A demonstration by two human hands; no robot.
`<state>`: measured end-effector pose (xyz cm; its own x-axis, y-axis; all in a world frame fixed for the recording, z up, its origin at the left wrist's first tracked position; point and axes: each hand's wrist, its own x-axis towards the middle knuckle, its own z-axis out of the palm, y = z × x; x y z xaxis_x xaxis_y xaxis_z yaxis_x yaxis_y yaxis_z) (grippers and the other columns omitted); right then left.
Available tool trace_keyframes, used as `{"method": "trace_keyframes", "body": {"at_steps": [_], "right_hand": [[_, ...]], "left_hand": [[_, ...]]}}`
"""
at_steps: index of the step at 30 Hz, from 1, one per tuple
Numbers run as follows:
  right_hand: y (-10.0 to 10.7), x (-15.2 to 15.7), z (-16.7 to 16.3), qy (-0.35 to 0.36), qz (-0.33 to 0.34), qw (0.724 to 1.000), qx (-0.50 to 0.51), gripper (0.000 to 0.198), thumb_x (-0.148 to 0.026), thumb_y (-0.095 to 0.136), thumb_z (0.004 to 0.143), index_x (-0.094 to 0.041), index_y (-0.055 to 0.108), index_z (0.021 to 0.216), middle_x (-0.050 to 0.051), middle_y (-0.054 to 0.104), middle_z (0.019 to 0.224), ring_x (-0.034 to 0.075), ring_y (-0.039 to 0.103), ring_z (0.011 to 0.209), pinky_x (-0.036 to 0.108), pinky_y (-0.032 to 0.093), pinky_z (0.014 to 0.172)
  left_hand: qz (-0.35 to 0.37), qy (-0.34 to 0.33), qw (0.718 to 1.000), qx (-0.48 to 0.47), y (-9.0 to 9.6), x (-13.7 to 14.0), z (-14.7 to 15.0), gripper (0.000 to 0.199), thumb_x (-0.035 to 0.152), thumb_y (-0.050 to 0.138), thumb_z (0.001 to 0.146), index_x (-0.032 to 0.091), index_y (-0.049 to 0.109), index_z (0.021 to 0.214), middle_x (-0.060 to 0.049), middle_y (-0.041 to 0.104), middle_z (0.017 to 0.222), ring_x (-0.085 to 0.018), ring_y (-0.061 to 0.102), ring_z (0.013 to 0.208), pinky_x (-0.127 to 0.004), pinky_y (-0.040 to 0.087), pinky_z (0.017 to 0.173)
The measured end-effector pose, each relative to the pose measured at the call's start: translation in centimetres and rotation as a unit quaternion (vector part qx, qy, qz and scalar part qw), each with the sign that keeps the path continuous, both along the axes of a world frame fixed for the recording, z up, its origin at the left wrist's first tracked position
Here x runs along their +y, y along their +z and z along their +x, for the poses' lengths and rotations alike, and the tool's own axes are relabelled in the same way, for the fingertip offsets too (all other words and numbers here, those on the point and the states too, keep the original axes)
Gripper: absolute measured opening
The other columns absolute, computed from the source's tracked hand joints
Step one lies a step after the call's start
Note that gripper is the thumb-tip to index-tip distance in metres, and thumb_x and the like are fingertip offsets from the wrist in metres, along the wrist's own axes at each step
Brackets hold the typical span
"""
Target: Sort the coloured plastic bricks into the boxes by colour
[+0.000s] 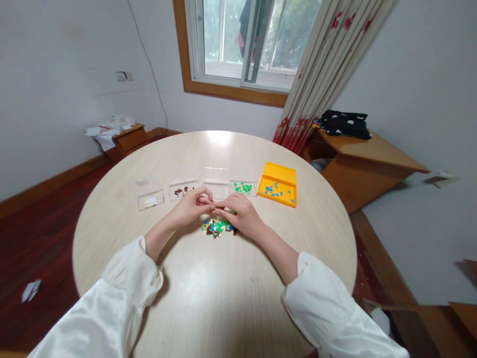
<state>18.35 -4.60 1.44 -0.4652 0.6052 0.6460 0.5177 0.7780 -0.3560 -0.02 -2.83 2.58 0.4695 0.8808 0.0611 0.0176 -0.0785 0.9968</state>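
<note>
My left hand point(193, 205) and my right hand point(241, 213) meet fingertip to fingertip above the table. Both are closed in a pinch, and what lies between their fingertips is too small to make out. Just below them is a pile of small mixed pieces point(216, 228) in green, blue, yellow, brown and cream, partly covered by my right hand. Behind the hands, a clear box point(172, 197) holds brown pieces point(180, 192), and another contains green pieces point(243, 188). A clear box point(218, 183) between these two is partly hidden by my left fingers.
Farther left on the round table point(219, 293) stands a clear box point(139, 205) with white and yellow pieces. To the right, an opened orange box point(278, 171) holds blue pieces point(274, 189). Beyond the table are a brown cabinet point(368, 166) and a curtain point(328, 64).
</note>
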Motion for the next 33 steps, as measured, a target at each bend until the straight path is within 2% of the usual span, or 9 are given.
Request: {"method": "trace_keyframes", "body": {"at_steps": [6,11,14,19,24,28,33], "right_hand": [[0.4,-0.3,-0.1,-0.008,-0.025,1.0,0.008,0.012,-0.027,0.059,0.084,-0.019,0.067,0.081,0.004,0.065,0.073,0.016,0.054,0.073,0.031,0.041,0.072],[0.2,0.1,0.4,-0.037,-0.03,0.999,0.024,0.011,-0.023,0.056,0.085,-0.018,0.065,0.08,0.005,0.065,0.075,0.017,0.055,0.076,0.031,0.042,0.073],[-0.2,1.1,1.7,-0.115,-0.012,0.991,0.059,0.01,-0.02,0.055,0.084,-0.02,0.064,0.079,0.005,0.066,0.078,0.019,0.056,0.079,0.032,0.043,0.074],[-0.9,3.1,4.9,-0.284,0.0,0.954,0.092,0.016,-0.023,0.051,0.085,-0.019,0.066,0.083,0.007,0.067,0.083,0.022,0.056,0.081,0.036,0.043,0.076],[-1.6,3.9,6.2,-0.334,-0.017,0.939,0.074,0.023,-0.025,0.049,0.085,-0.016,0.067,0.096,0.011,0.068,0.09,0.025,0.055,0.086,0.04,0.042,0.08],[-1.8,3.8,6.0,-0.327,-0.029,0.942,0.063,0.025,-0.024,0.05,0.084,-0.017,0.067,0.101,0.01,0.068,0.09,0.025,0.056,0.088,0.04,0.042,0.081],[-1.7,3.7,5.8,-0.312,-0.03,0.948,0.063,0.025,-0.023,0.051,0.084,-0.015,0.067,0.1,0.011,0.068,0.089,0.026,0.055,0.086,0.04,0.042,0.08]], "left_hand": [[-0.008,-0.002,1.0,0.002,0.1,-0.1,0.1,0.038,0.039,0.075,0.062,0.018,0.045,0.074,-0.001,0.068,0.062,-0.016,0.066,0.062,-0.027,0.049,0.062],[0.02,0.044,0.999,0.019,0.7,-0.1,0.0,0.033,0.036,0.073,0.062,0.018,0.049,0.074,0.0,0.066,0.059,-0.014,0.063,0.058,-0.027,0.047,0.061],[0.059,0.094,0.993,0.042,0.7,0.3,-0.2,0.022,0.033,0.066,0.067,0.017,0.054,0.074,0.002,0.061,0.056,-0.011,0.056,0.052,-0.025,0.043,0.057],[0.091,0.157,0.979,0.094,-0.1,1.1,-0.5,0.014,0.029,0.059,0.067,0.016,0.059,0.069,0.001,0.056,0.056,-0.01,0.049,0.052,-0.024,0.038,0.052],[0.143,0.153,0.961,0.181,-0.2,1.2,-0.9,0.012,0.025,0.057,0.067,0.015,0.064,0.069,-0.002,0.061,0.061,-0.012,0.049,0.055,-0.025,0.036,0.054],[0.187,0.12,0.939,0.261,0.2,1.0,-1.1,0.012,0.024,0.06,0.066,0.016,0.068,0.07,-0.004,0.063,0.065,-0.012,0.049,0.057,-0.026,0.038,0.058],[0.195,0.059,0.925,0.319,0.0,0.9,-1.1,0.012,0.021,0.062,0.065,0.016,0.07,0.072,-0.002,0.061,0.063,-0.013,0.05,0.059,-0.025,0.039,0.06]]}}
